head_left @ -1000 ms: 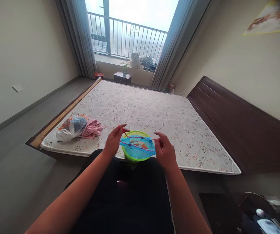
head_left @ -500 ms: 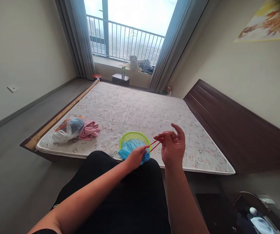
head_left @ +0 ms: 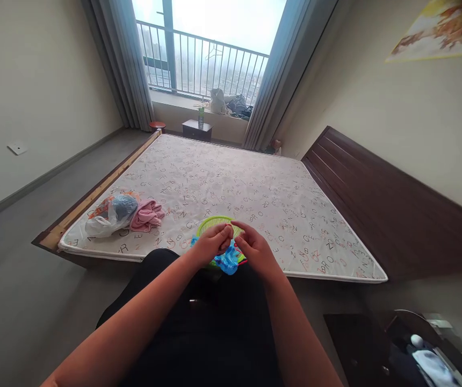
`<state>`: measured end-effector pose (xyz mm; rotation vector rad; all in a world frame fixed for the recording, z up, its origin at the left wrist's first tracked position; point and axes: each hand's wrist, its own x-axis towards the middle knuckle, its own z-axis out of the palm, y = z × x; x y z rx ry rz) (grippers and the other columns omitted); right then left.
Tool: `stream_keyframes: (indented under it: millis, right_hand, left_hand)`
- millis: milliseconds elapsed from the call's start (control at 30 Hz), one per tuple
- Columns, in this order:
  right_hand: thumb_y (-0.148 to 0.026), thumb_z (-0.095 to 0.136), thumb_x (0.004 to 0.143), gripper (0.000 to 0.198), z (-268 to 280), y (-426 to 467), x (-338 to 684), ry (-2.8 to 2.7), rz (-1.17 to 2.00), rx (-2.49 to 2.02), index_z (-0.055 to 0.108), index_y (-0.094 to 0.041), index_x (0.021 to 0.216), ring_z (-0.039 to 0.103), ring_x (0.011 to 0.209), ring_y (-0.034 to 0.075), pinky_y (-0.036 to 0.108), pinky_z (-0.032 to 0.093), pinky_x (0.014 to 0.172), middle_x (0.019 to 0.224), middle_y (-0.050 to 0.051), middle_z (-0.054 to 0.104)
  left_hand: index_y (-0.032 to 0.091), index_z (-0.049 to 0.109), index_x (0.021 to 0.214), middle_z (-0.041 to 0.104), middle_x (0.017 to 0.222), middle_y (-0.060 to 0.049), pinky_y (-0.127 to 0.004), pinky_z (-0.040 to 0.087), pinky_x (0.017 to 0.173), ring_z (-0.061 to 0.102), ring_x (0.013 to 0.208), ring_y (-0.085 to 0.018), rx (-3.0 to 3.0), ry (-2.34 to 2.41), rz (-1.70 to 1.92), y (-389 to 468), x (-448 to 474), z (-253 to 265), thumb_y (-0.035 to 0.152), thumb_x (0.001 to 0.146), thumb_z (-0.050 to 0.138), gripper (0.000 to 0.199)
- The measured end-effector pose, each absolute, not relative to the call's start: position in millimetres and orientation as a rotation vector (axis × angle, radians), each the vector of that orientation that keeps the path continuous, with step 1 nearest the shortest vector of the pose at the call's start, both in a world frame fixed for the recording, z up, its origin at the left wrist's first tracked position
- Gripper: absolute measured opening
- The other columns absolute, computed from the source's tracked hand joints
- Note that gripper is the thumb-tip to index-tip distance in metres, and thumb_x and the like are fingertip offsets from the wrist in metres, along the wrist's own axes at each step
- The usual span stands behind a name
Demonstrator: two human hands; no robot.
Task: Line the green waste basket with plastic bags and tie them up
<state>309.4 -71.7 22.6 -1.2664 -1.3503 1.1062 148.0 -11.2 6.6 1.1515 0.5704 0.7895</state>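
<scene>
My left hand [head_left: 215, 243] is closed over a crumpled blue plastic bag [head_left: 228, 261], which shows below and to the left of its fingers. Close beside it, my right hand [head_left: 257, 251] has its index finger and thumb apart, the fingertips reaching toward the left hand's thumb. A red drawstring [head_left: 242, 262] shows at the bag's right side, under the right hand. Behind both hands is a lime-green mesh basket [head_left: 210, 221], largely covered by the hands and the bag. It sits at the mattress edge, by my knees.
The patterned mattress [head_left: 223, 177] spreads ahead. On its left lie a clear plastic bag [head_left: 112, 215] with contents and a pink cloth [head_left: 147, 215]. A dark headboard [head_left: 384, 199] is on the right. A bedside cabinet [head_left: 196, 130] with a bottle [head_left: 201, 117] stands near the window.
My right hand has moved left and down to meet my left hand. The red drawstring, stretched between the hands before, now lies lower beside the bag. My left hand has risen slightly.
</scene>
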Motion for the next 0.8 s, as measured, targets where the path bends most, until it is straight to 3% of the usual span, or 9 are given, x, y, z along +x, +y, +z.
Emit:
stream_keyframes:
  millis: [100,267,467,567,700,800]
  right_hand:
    - [-0.044,0.070,0.087,0.041,22,-68,306,-1.458,1.106,-1.292,0.071,-0.027,0.124,0.044,0.060,0.013,0.025,0.038,0.055,0.066,-0.005,0.050]
    - [-0.036,0.075,0.082,0.034,17,-69,308,-1.638,1.046,-1.421,0.074,-0.027,0.114,0.046,0.060,0.013,0.024,0.035,0.056,0.064,-0.006,0.053]
    - [-0.038,0.070,0.084,0.017,11,-74,308,-1.611,1.032,-1.486,0.072,-0.022,0.091,0.050,0.063,0.013,0.024,0.036,0.057,0.068,-0.004,0.059]
    - [-0.045,0.067,0.087,0.027,8,-75,308,-1.515,1.096,-1.533,0.066,-0.020,0.076,0.045,0.059,0.012,0.024,0.033,0.055,0.063,-0.004,0.054]
    - [-0.052,0.071,0.084,0.032,5,-73,309,-1.359,1.095,-1.466,0.066,-0.021,0.078,0.046,0.060,0.012,0.025,0.036,0.055,0.065,-0.004,0.055]
    - [-0.061,0.070,0.082,0.040,0,-69,310,-1.119,1.021,-1.406,0.062,-0.022,0.081,0.046,0.056,0.012,0.025,0.036,0.051,0.063,-0.004,0.055]
  left_hand:
    - [0.021,0.042,0.061,0.034,0.050,0.007,-0.023,0.020,0.043,0.027,0.044,-0.007,1.284,0.572,0.689,-17,148,0,0.082,0.086,0.048,0.067]
    - [0.022,0.042,0.059,0.035,0.049,0.004,-0.027,0.022,0.045,0.028,0.045,-0.010,1.470,0.647,0.586,-22,140,-7,0.086,0.090,0.023,0.074]
    - [0.021,0.055,0.066,0.054,0.057,-0.002,-0.030,0.028,0.055,0.048,0.056,-0.016,1.984,0.822,0.663,-27,136,-5,0.071,0.099,0.027,0.066]
    - [0.022,0.053,0.067,0.055,0.057,-0.001,-0.030,0.027,0.055,0.047,0.055,-0.016,2.015,0.904,0.680,-28,135,-3,0.067,0.100,0.030,0.061]
    - [0.021,0.052,0.069,0.057,0.056,-0.001,-0.028,0.033,0.056,0.050,0.054,-0.015,1.845,0.782,0.645,-27,137,-7,0.072,0.098,0.034,0.061]
    - [0.021,0.051,0.088,0.057,0.057,0.003,-0.025,0.034,0.055,0.047,0.051,-0.013,1.529,0.682,0.741,-25,138,-17,0.076,0.092,0.045,0.056]
